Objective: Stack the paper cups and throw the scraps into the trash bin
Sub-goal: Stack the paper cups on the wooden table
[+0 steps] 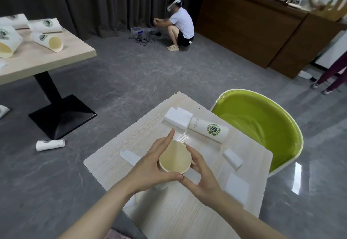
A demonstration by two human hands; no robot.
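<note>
An upright paper cup (174, 158) with a tan inside stands on the light wooden table (169, 210). My left hand (150, 165) wraps its left side and my right hand (201, 178) wraps its right side; my thumbs meet at the near rim. A second paper cup (210, 129) with a green logo lies on its side farther back. White paper scraps lie around: a folded one (178, 117) next to the lying cup, one at the left (129, 157), one at the right (232, 158) and one near my right wrist (236, 188). No trash bin is in view.
A green chair (262, 126) stands against the table's right side. Another table (43, 54) at the far left holds several lying cups. One cup (50, 144) lies on the grey floor. A person (179, 26) squats by cables at the curtain; a wooden counter (253, 30) runs along the right.
</note>
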